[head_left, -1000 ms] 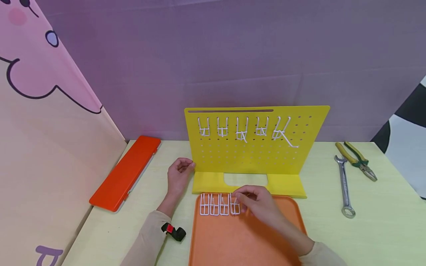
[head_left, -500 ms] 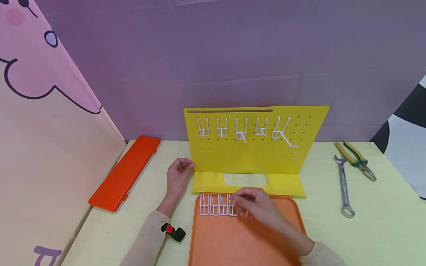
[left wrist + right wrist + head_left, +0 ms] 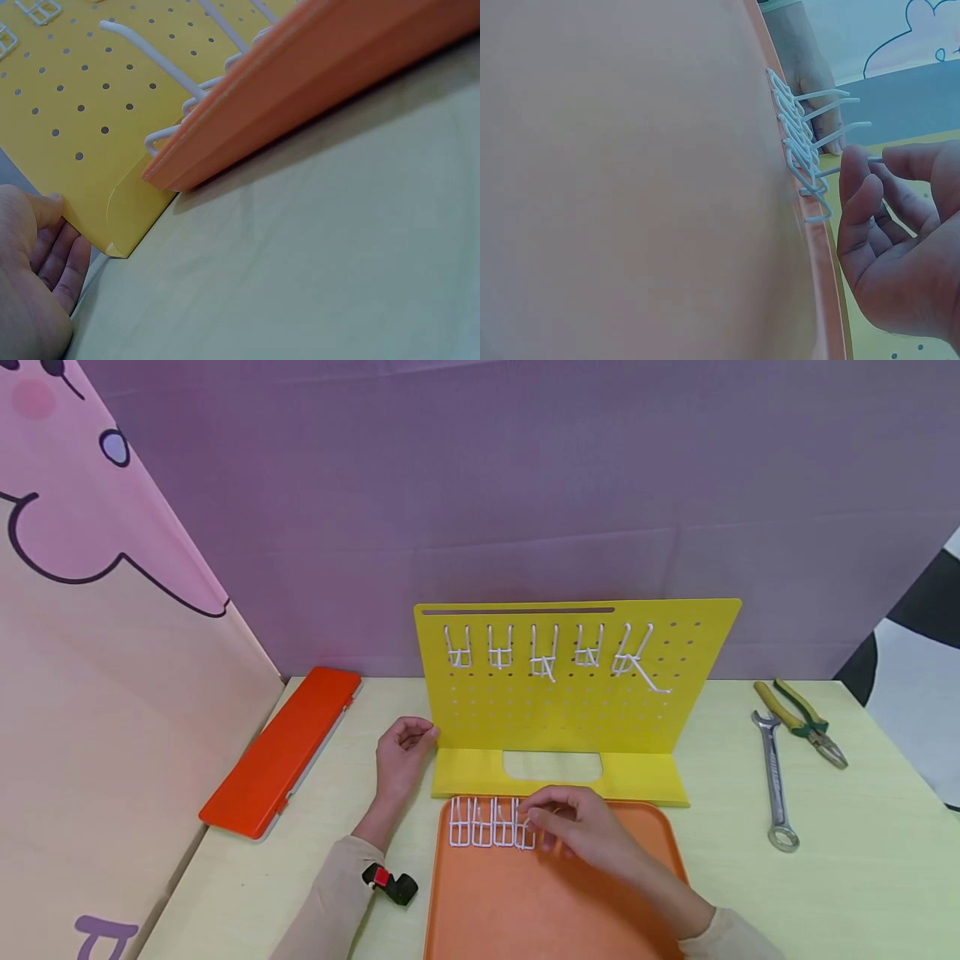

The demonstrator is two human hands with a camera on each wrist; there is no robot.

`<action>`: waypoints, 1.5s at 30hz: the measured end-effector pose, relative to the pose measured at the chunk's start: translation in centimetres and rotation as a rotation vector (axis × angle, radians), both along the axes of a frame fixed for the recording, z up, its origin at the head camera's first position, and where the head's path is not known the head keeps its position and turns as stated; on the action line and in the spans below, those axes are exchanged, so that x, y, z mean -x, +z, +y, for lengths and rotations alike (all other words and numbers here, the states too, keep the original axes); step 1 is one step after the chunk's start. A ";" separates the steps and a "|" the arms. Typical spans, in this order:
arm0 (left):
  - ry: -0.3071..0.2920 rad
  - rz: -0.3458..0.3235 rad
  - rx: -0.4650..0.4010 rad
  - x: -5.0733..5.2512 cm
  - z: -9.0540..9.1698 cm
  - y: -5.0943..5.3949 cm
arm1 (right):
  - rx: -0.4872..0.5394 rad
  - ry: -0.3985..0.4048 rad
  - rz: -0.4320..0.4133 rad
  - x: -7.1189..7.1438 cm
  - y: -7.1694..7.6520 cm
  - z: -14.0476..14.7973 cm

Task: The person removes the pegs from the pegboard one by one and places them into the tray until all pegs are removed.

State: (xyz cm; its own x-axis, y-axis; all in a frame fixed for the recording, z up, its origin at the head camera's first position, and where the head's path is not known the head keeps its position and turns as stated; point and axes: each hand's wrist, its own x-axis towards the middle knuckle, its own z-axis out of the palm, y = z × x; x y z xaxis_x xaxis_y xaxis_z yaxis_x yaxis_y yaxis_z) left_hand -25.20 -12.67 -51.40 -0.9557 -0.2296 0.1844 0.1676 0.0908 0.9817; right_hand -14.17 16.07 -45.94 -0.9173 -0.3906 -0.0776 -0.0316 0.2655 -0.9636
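A yellow pegboard (image 3: 555, 710) stands upright with several white wire hooks (image 3: 543, 653) hung along its top. My left hand (image 3: 402, 758) touches its left edge, thumb against the board in the left wrist view, where that hand (image 3: 34, 277) shows at the lower left. Several white hooks (image 3: 482, 823) lie side by side at the far end of the orange tray (image 3: 517, 902). With thumb and fingers my right hand (image 3: 581, 827) pinches the prong of the rightmost one. The right wrist view shows this hand (image 3: 900, 240) pinching the prong's tip beside the row of hooks (image 3: 791, 127).
A red case (image 3: 285, 752) lies at the left of the table. Pliers (image 3: 806, 722) and a wrench (image 3: 777, 781) lie on the right. A purple cloth (image 3: 525, 485) hangs behind the board.
My right hand has moved slightly left and nearer to me, bringing the rightmost hook against its neighbour in the row. My left hand has stayed at the board's edge.
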 end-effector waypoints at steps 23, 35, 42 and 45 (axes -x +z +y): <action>-0.018 -0.002 0.006 -0.2 0.0 0.3 | 0.070 -0.103 0.076 -0.3 3.6 1.8; -0.020 0.005 -0.003 -0.2 0.1 0.2 | 0.099 -0.256 0.186 0.3 6.6 5.2; -0.017 0.010 -0.009 -0.2 0.1 0.2 | 0.140 -0.349 0.208 0.7 7.4 7.2; -0.020 0.009 -0.013 -0.3 0.0 0.2 | 0.162 -0.402 0.223 0.7 7.8 7.9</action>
